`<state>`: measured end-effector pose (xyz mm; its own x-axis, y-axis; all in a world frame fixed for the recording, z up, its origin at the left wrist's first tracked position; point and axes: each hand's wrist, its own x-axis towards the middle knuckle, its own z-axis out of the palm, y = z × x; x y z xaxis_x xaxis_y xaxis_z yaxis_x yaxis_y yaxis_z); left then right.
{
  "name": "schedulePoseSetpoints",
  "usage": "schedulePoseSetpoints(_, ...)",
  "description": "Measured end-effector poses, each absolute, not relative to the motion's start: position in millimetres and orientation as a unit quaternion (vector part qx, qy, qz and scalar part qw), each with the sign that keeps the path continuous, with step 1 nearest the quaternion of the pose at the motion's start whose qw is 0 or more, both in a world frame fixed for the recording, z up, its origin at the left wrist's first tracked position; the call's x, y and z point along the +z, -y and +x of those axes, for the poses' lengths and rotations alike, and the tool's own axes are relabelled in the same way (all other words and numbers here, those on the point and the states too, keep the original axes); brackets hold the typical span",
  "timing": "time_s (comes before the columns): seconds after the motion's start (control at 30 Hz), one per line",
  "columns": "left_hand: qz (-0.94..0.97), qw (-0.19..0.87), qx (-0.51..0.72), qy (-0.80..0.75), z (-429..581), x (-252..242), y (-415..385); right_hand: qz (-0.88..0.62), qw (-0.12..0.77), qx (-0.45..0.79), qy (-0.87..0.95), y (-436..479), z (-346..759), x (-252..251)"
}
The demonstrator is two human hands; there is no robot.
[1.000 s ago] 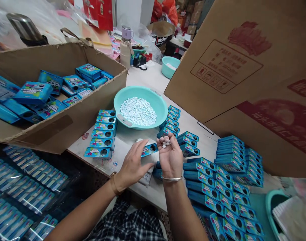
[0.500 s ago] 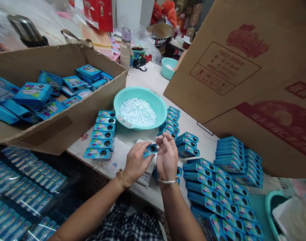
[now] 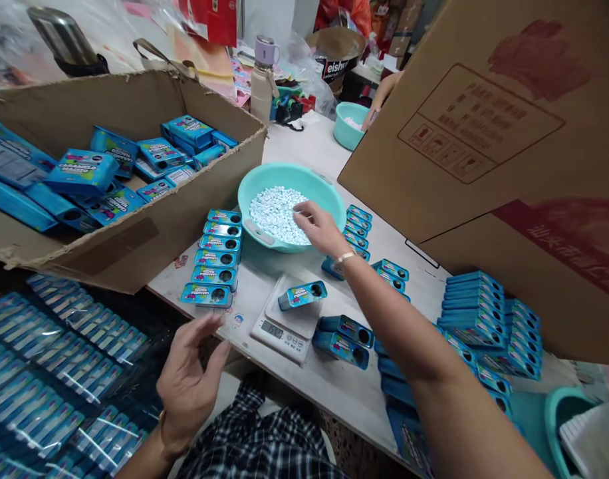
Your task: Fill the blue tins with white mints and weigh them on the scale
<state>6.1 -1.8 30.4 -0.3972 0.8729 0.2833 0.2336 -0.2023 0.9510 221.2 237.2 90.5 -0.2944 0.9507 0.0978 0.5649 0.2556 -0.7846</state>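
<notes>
A blue candy box (image 3: 303, 295) rests on the white digital scale (image 3: 283, 338), out of both hands. My left hand (image 3: 191, 374) hovers in front of the table edge, left of the scale, its thumb and fingers apart with nothing between them. My right hand (image 3: 318, 227) reaches over the near right rim of the turquoise bowl (image 3: 320, 193), fingers spread at the small white candies (image 3: 274, 209). Whether its fingertips touch any candies is unclear. Left of the scale stands a row of blue boxes (image 3: 212, 274); two more boxes (image 3: 342, 346) sit to its right.
An open carton (image 3: 185, 219) of blue boxes stands at the left, a tall carton (image 3: 464, 166) at the right. Stacked boxes (image 3: 474, 306) fill the table's right side. Farther back, another person's hand (image 3: 371, 118) is at a second turquoise bowl (image 3: 347, 133). A bottle (image 3: 262, 86) stands behind.
The candy box has gone from my left hand onto the scale. My left hand has drawn back left and opened; my right hand has moved forward to the candy bowl. The view has shifted slightly.
</notes>
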Motion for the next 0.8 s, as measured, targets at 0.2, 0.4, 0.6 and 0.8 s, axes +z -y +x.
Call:
schedulePoseSetpoints(0.2,0.415,0.291,0.526,-0.683,-31,-2,47,-0.595,-0.076,0.241,0.763,-323,215,37)
schedulePoseSetpoints(0.4,0.360,0.330,0.480,-0.729,-44,-22,57,-0.583,-0.084,0.297,0.752,-321,199,16)
schedulePoseSetpoints(0.6,0.349,0.352,0.484,-0.720,-38,-25,50,-0.585,0.016,0.373,0.721,-309,173,14)
schedulePoseSetpoints(0.8,0.352,0.352,0.493,-0.714,-38,-19,53,-0.596,0.215,0.497,0.593,-319,183,37)
